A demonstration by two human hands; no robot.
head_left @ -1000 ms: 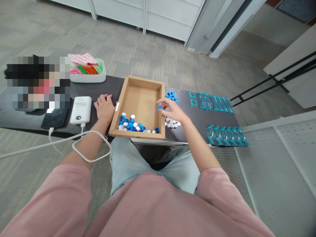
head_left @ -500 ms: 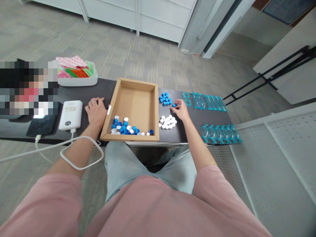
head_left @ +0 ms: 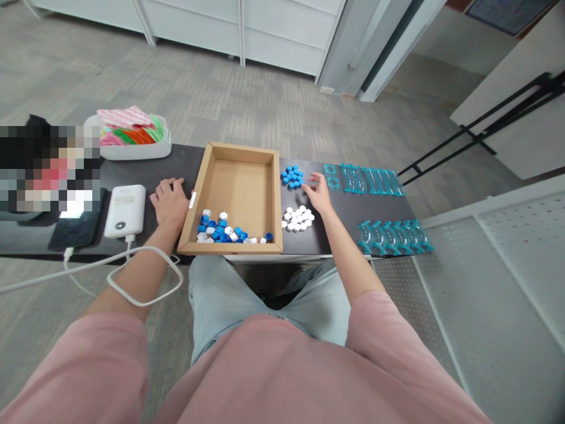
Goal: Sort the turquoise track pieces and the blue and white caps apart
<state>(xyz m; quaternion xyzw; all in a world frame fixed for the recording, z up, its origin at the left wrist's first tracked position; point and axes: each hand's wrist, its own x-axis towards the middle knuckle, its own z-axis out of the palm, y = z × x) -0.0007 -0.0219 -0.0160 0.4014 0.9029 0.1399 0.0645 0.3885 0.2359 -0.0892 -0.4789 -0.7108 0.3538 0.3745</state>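
Note:
My right hand [head_left: 318,192] is just right of a cluster of blue hexagonal pieces [head_left: 292,176], its thumb and fingers apart and nothing between them. Nearer to me lies a group of white hexagonal pieces [head_left: 298,219]. My left hand [head_left: 170,201] rests flat with spread fingers on the dark table [head_left: 185,162], against the left side of a shallow cardboard box [head_left: 242,185]. Inside the box, mixed blue and white pieces [head_left: 223,231] are gathered along the near edge.
Clear parts with teal ends [head_left: 373,180] lie at the back right, more teal parts [head_left: 394,237] at the front right. A white power bank [head_left: 126,211], a phone [head_left: 78,227] and a white basket of colourful items [head_left: 136,151] stand on the left. A white cable loops over my left forearm.
My right hand has let go of a blue piece beside the blue cluster, and its fingers have opened. The left hand stays where it was.

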